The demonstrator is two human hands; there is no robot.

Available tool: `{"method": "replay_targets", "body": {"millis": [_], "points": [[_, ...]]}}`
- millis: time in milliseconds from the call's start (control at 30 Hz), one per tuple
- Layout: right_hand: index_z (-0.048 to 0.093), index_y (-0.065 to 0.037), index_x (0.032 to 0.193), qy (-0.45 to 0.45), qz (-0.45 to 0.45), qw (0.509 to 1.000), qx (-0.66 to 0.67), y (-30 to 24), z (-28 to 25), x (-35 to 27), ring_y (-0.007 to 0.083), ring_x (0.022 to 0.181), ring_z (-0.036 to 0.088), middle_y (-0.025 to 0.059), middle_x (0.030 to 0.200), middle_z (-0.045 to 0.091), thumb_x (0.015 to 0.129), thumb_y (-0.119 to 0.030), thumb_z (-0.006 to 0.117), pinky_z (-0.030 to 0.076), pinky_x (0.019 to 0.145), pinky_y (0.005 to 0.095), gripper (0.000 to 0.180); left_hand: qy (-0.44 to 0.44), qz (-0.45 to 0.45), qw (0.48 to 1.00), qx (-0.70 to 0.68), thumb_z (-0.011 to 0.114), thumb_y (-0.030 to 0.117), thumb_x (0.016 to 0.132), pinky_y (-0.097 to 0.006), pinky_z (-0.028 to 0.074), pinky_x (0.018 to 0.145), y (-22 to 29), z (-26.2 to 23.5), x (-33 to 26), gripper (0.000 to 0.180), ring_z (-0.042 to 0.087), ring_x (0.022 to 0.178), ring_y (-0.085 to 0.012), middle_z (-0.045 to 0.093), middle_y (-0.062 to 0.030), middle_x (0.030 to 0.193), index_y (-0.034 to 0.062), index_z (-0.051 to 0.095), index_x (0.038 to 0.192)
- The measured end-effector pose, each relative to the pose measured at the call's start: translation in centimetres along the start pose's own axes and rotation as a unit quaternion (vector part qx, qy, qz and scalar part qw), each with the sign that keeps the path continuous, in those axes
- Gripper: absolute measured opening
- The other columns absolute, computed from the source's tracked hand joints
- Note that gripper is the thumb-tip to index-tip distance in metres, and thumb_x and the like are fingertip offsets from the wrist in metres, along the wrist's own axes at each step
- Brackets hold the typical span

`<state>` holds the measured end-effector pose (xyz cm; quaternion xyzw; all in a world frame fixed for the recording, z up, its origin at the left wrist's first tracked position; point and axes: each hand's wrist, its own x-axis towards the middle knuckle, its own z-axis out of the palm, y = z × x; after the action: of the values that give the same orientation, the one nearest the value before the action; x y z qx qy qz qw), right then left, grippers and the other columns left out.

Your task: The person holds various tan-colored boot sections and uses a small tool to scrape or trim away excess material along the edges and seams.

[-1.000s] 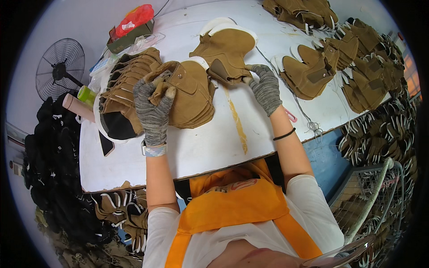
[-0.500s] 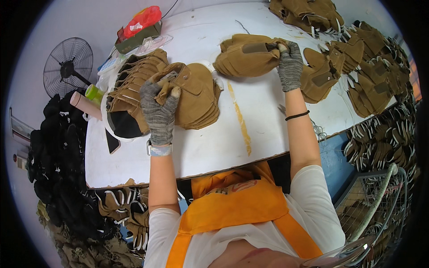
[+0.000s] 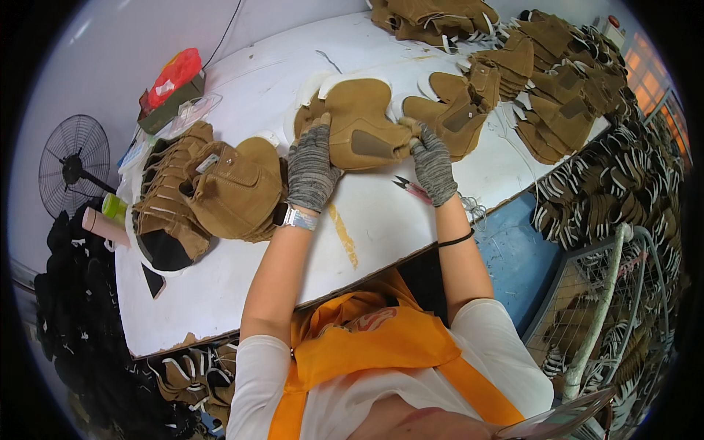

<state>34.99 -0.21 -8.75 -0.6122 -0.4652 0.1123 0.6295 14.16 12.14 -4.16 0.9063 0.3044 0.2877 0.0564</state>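
A brown suede-like shoe upper [image 3: 359, 110] with a dark elastic panel and a pale lining edge lies in front of me, others partly under its left side. My left hand [image 3: 313, 169], in a grey knit glove, is closed on its left edge, thumb on top. The gloved right hand [image 3: 433, 165] pinches its narrow right end. Just below that hand lie small snips [image 3: 412, 188] with reddish handles. To the left, a pile of uppers [image 3: 238, 191] rests against a row of folded uppers [image 3: 176, 176]. More uppers [image 3: 458, 121] lie right of my right hand.
The white table [image 3: 381, 227] has a worn front edge. A phone [image 3: 153, 281], a pink bottle [image 3: 104, 226], a green box [image 3: 172, 103] with a red bag and a fan [image 3: 72, 169] are at left. Heaped uppers [image 3: 561, 103] fill the right, above a wire cart [image 3: 587, 308].
My left hand has left the left pile and moved right onto the upper by my right hand. That upper has come nearer and turned flatter. The whole view has shifted.
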Motion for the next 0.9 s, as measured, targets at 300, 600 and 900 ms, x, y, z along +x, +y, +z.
{"method": "replay_targets", "body": {"millis": [300, 600, 900], "points": [[0.062, 0.001, 0.116, 0.213, -0.088, 0.953, 0.198, -7.2, -3.3, -0.9, 0.0179, 0.087, 0.061, 0.0125, 0.101, 0.068, 0.096, -0.013, 0.056, 0.049, 0.083, 0.0285, 0.025, -0.026, -0.113, 0.993, -0.031, 0.083, 0.026, 0.068, -0.043, 0.04, 0.104, 1.2, 1.6, -0.5, 0.092, 0.048, 0.126, -0.0284, 0.049, -0.0141, 0.139, 0.0113, 0.036, 0.145], [0.061, 0.004, 0.117, 0.294, -0.172, 0.935, 0.098, -11.5, -3.7, -4.6, 0.0199, 0.104, 0.063, 0.0128, 0.115, 0.066, 0.095, -0.018, 0.062, 0.05, 0.092, 0.033, 0.031, -0.002, -0.156, 0.972, -0.175, 0.07, 0.023, 0.083, -0.045, 0.027, 0.109, -1.9, 5.4, 3.6, 0.075, 0.035, 0.136, -0.0254, 0.041, -0.012, 0.145, 0.0119, 0.032, 0.147], [0.062, -0.003, 0.107, 0.162, -0.122, 0.979, -0.033, -15.1, -4.3, -7.5, 0.0176, 0.093, 0.068, 0.0101, 0.099, 0.071, 0.082, -0.009, 0.074, 0.055, 0.085, 0.0313, 0.029, -0.123, -0.17, 0.305, -0.929, 0.053, 0.03, 0.098, -0.04, 0.043, 0.105, 3.9, -4.0, -6.8, 0.045, 0.051, 0.123, -0.0252, 0.053, -0.0132, 0.132, 0.0023, 0.047, 0.134]]}}
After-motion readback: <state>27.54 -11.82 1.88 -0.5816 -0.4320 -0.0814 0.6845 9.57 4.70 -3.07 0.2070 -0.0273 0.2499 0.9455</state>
